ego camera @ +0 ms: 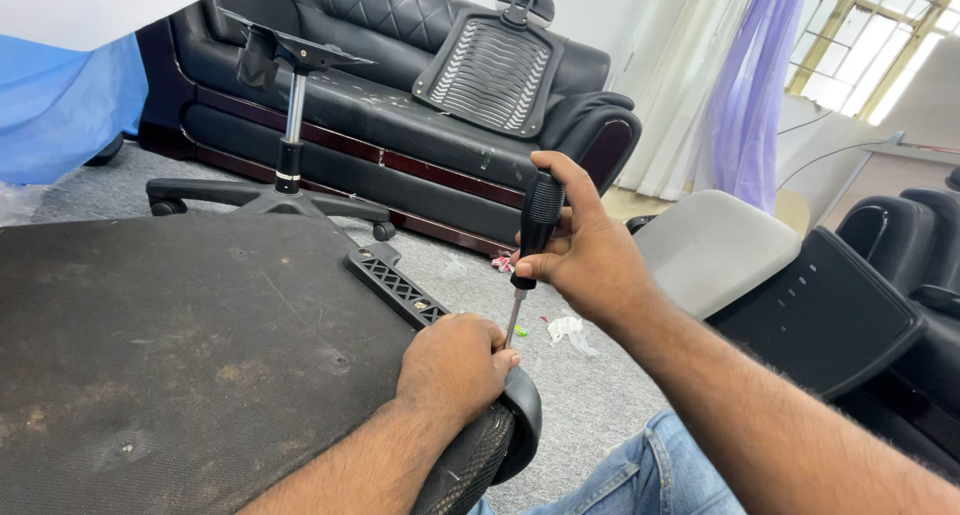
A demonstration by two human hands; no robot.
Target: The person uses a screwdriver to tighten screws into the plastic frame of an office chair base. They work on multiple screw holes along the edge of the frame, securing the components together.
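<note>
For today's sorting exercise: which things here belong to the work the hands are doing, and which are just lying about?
In the work:
right hand
screwdriver
left hand
upturned chair seat
black armrest bracket

Lying about:
chair base with gas lift
mesh backrest
black sofa
grey cushion
paper scraps

screwdriver (pixel 530 245) upright over upturned chair seat (pixel 180 355)

black-handled, thin metal shaft pointing down at the seat's near right edge; the dusty dark underside faces up, black armrest bracket (pixel 398 287) bolted on.

Chair-repair workshop: chair base (pixel 290 165), loose backrest (pixel 490 75), sofa (pixel 420 145).
</note>
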